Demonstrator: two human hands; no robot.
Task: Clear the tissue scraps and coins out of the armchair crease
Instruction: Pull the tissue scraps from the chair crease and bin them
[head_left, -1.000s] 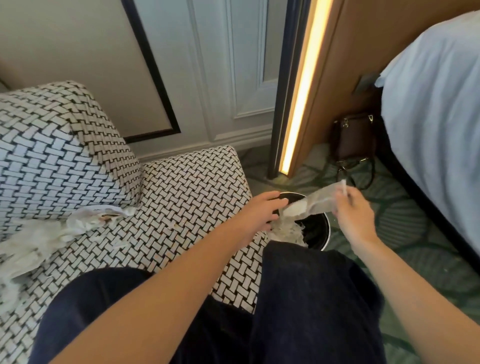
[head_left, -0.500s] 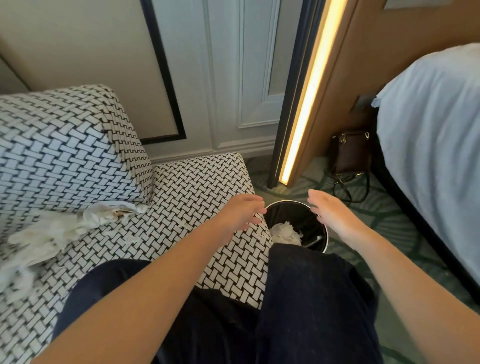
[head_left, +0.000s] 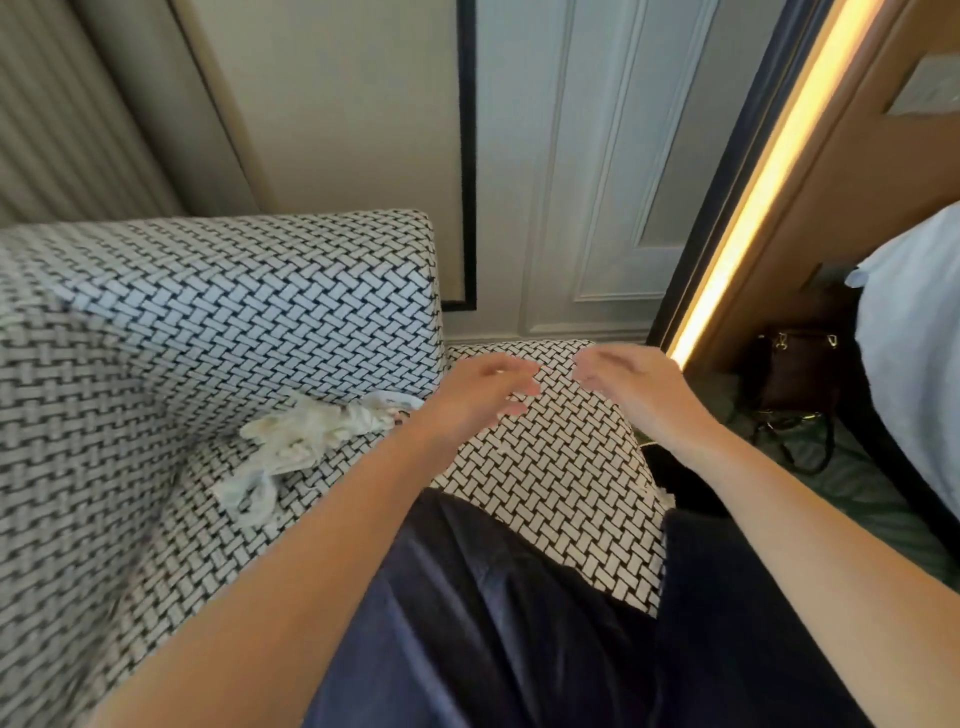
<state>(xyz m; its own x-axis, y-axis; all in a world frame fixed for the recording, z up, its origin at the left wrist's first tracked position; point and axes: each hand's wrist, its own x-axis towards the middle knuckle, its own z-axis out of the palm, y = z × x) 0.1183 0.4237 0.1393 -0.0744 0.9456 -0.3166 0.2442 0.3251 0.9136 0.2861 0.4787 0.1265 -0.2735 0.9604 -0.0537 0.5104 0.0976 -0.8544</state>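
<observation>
A person seated on a black-and-white woven armchair (head_left: 234, 312) held both bare hands over its seat (head_left: 561, 483). Far to the left of the hands, a ribbed curtain (head_left: 67, 130) hung behind the chair's back.

A crumpled bunch of white tissue (head_left: 311, 436) lay in the crease where back met seat. It was left of the left hand (head_left: 478, 400), its right end just beside that wrist; whether the two touched could not be told. A lower strand of the tissue trailed toward the person along the seat.

The left hand hovered above the seat with fingers spread and loosely bent, holding nothing. Just to its right, the right hand (head_left: 639, 389) mirrored it, fingers relaxed and slightly curled, palm turned toward the left hand, likewise empty. The fingertips of the two hands were near each other but apart, and both hands were slightly blurred.

Below the hands, nearer the camera, dark blue trousers (head_left: 493, 623) covered the person's legs across the front of the seat. Behind the hands rose a pale panelled wall (head_left: 597, 182).

To the right of the right hand, a lit amber strip (head_left: 753, 208) ran up a wooden frame. Further right and lower, a dark brown bag (head_left: 795, 374) with gold fittings stood on green carpet (head_left: 872, 493), just beside a bed (head_left: 919, 338) in white linen at the far right.
</observation>
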